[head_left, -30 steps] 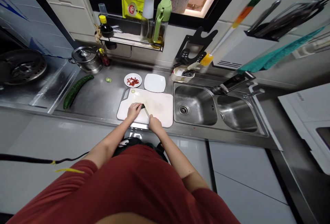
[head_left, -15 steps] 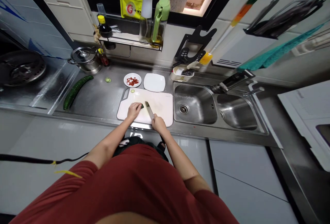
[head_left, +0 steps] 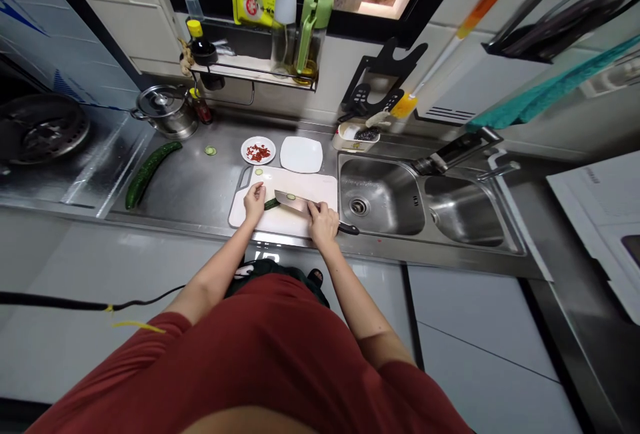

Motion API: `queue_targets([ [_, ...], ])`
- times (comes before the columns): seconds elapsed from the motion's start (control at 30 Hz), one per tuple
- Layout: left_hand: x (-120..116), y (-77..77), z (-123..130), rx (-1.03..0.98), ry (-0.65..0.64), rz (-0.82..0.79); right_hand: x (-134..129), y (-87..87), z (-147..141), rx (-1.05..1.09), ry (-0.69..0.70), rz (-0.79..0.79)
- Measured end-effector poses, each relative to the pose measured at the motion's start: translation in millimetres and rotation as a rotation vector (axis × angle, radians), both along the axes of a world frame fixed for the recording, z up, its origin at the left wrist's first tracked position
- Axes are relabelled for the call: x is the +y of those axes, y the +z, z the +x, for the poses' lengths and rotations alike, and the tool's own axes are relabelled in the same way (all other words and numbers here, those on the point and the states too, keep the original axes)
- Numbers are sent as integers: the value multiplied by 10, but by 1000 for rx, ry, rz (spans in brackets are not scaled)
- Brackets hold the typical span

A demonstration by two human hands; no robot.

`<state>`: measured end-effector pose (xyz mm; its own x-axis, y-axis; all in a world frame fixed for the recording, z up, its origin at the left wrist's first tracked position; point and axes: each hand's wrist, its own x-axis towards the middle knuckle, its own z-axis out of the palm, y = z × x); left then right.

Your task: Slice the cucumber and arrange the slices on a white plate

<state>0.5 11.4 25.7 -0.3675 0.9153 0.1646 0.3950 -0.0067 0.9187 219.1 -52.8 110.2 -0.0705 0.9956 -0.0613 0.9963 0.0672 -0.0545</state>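
Observation:
My right hand [head_left: 324, 222] is wrapped round a kitchen knife [head_left: 300, 205], its black handle end sticking out to the right. The blade lies turned on its side over the white cutting board [head_left: 300, 224], pointing left. A pale green cucumber slice [head_left: 291, 197] shows on the blade. My left hand [head_left: 255, 202] is at the left part of the board, fingers half bent and somewhat apart. Right beside it lies a cut piece of cucumber [head_left: 271, 204], partly hidden by the hand and the blade tip. Another cucumber slice [head_left: 259, 172] rests near the board's top edge.
Behind the board stand a plate of chopped red pieces [head_left: 258, 159] and a white square plate [head_left: 301, 165]. A whole cucumber [head_left: 150, 174], cucumber end slices [head_left: 211, 151] and a lidded pot [head_left: 167, 114] are to the left. The double sink [head_left: 383, 221] adjoins on the right.
The knife has swung from pointing away to lying flatter, pointing left, with a slice now visible on its blade. My left hand has lifted back from the cucumber piece, which shows more.

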Motion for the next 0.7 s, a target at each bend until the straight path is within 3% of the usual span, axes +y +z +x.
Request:
queue_targets([
  [0.1,105,165,3,-51,-57,-17,-3,9,12,43,-2,37],
  [0.2,154,364,36,-31,-233,-64,-13,8,16,78,3,76],
  [0.4,66,694,151,228,-479,-58,-20,-2,14,85,9,112],
  [0.53,35,763,186,339,-538,-46,-26,-31,23,68,12,128],
  [0.7,66,753,189,317,-603,-80,-50,-69,45,52,28,137],
])
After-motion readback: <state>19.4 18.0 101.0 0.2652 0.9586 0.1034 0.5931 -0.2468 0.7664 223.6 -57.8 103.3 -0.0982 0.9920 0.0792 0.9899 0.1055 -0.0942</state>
